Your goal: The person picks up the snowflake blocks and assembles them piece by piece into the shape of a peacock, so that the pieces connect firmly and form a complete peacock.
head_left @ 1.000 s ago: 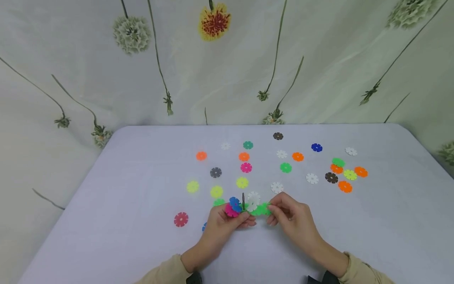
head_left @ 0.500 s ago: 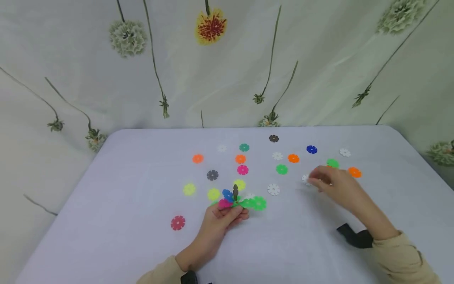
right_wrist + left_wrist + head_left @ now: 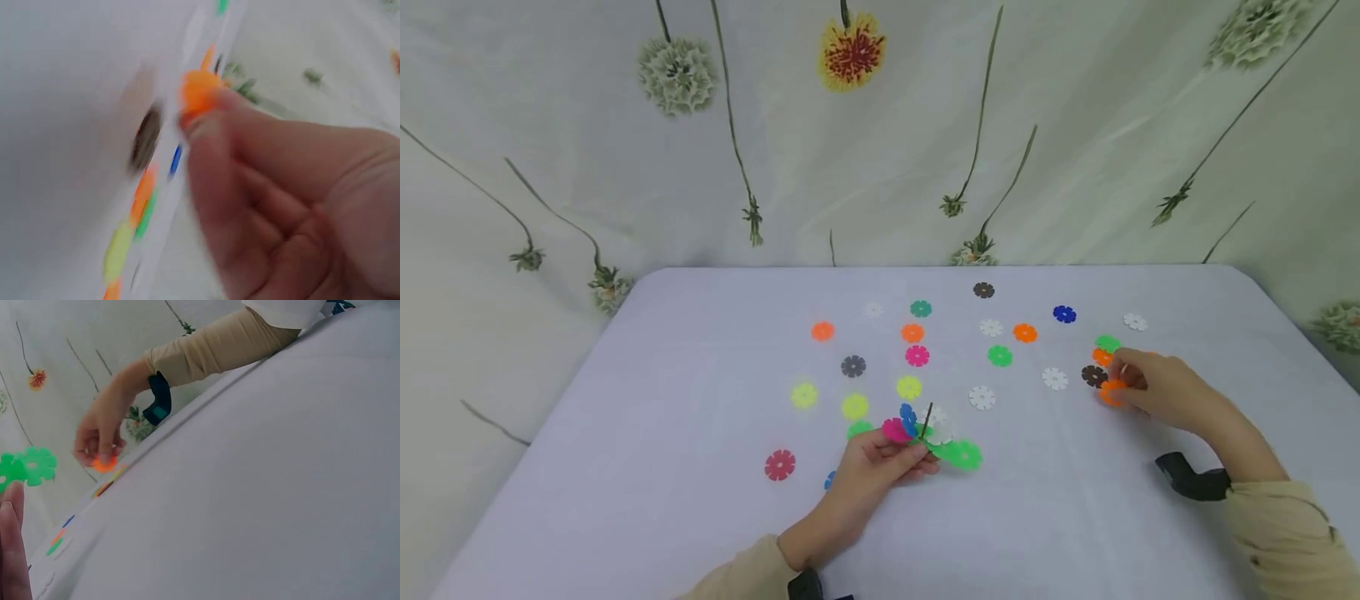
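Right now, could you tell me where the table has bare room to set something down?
The table is bare along its left side, left of the red disc, and along the near edge between the left hand and right hand. The middle and far right are crowded with scattered discs.

A white table (image 3: 700, 500) fills the lower frame, scattered with loose plastic discs: a red disc (image 3: 779, 464) at lower left, a blue disc (image 3: 1063, 314) at upper right. Behind hangs a pale curtain (image 3: 1075, 125) printed with flowers.
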`<state>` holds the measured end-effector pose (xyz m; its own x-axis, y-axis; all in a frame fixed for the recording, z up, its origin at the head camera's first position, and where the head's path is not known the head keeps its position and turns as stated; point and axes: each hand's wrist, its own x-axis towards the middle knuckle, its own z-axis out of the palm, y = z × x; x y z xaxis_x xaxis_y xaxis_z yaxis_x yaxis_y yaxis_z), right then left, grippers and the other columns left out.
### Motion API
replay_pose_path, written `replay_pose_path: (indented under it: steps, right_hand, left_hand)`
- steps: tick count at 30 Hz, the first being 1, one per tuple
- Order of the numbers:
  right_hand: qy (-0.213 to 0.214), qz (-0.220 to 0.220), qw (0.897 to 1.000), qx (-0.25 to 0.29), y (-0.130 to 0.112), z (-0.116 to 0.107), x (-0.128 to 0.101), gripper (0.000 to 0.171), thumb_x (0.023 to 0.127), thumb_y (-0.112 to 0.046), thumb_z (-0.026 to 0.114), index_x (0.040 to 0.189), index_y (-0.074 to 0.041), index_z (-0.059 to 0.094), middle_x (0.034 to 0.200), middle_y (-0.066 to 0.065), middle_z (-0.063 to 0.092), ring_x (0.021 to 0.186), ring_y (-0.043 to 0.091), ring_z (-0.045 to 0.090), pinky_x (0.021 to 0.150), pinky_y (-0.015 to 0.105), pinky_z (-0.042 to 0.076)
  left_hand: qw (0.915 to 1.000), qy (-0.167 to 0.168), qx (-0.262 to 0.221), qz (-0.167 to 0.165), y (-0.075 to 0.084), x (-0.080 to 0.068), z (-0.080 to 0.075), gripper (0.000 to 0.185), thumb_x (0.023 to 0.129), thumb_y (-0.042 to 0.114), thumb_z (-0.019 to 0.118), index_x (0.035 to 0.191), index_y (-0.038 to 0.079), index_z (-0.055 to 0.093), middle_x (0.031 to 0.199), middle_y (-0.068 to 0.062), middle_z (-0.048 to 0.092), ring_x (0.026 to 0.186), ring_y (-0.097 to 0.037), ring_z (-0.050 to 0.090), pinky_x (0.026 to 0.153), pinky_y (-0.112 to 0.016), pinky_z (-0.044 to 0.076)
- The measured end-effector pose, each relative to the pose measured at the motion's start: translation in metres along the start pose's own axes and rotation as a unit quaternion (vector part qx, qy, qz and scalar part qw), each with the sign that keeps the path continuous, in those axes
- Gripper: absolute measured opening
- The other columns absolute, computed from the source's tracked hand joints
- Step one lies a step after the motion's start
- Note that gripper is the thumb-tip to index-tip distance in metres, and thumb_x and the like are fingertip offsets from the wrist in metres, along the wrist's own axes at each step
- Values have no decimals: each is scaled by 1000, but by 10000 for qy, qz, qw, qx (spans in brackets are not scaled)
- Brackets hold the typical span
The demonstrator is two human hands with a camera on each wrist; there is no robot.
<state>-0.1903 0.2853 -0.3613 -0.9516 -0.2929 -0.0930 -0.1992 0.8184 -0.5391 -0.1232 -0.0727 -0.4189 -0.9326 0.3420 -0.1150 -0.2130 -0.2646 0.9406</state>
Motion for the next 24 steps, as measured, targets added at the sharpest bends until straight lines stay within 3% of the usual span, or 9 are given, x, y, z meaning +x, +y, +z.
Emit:
replay_pose_path:
  steps: [2,5,8,10,15,24]
  right_hand:
    - [322,-285,9963,743,-20,9,1,16,85,2,64,99,1,56,78,7,59,59,20,57,54,28,51]
    - [669,-962,9714,2067,-56,31,1,18,86,5,63,103,3,58,81,10,64,66,24,64,60,30,54]
    - [729,-1648,9459,2698,-84,56,-3,16,85,5,64,100,2,60,82,7,66,69,25,65,62,32,55]
    - [719,-1927,9367,2833,-97,68,-6,15,84,5,66,96,1,60,81,4,67,69,24,65,61,32,55]
    - [740,-1957,9342,2889,-107,82,-12,15,82,3,68,93,-2,59,78,1,67,66,23,64,60,31,54]
    - [896,-1871,9366,2825,-111,87,-12,14,83,3,68,92,-3,59,78,0,67,67,23,65,60,34,55]
  left_hand:
    - [9999,-14,83,107,-1,0,0,19,86,2,65,97,-13,60,90,-20,67,81,-25,67,79,-38,51]
    - [9994,-47,221,278,-1,-1,1,19,86,-1,65,95,-16,59,89,-21,67,80,-25,68,78,-38,52]
    - [9986,-70,347,394,-1,-1,2,18,86,-2,64,94,-18,58,89,-23,67,80,-26,68,77,-37,52]
    - [9981,-77,412,454,-1,-1,3,18,86,-3,64,93,-18,58,89,-23,67,80,-26,68,76,-37,52]
    - [9977,-47,464,483,-1,-1,4,17,86,-3,64,92,-17,59,87,-23,67,81,-26,68,76,-36,52]
    - [9977,130,459,487,-1,-2,3,17,86,-2,65,92,-16,60,87,-22,67,80,-25,68,76,-36,52]
